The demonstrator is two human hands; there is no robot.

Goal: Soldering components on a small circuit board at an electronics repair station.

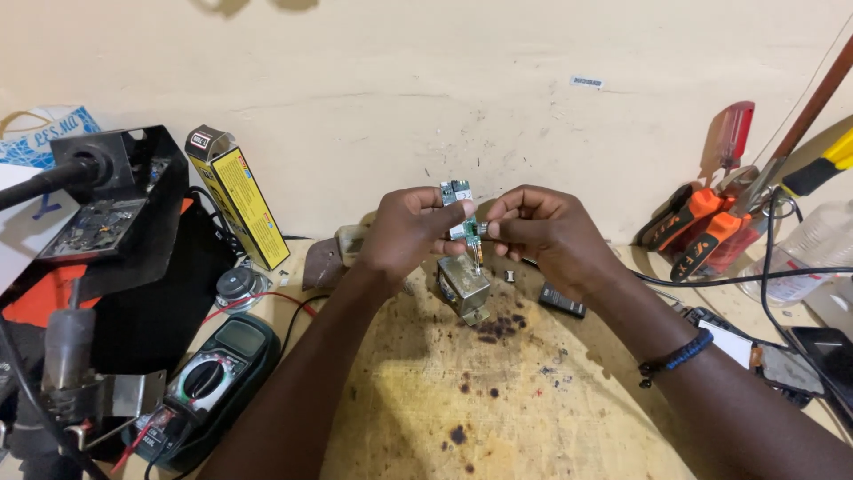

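Small green circuit board [460, 212], held upright just above centre frame over a stained wooden bench [498, 409]; the left hand [410, 233] pinches its upper edge between thumb and fingers, while the right hand [542, 233] nips a small part on its right side with closed fingertips; the board looks light, stiff and thin, likely fragile at its soldered parts, so the bare edges seem the safest place to grip; a boxy metal component [465, 289] sits on the bench directly below, joined to the board by a short lead; a digital multimeter [213, 373] lies at lower left, a yellow-and-black carton [238, 197] leans at upper left, and orange-handled pliers [702, 233] rest at right.
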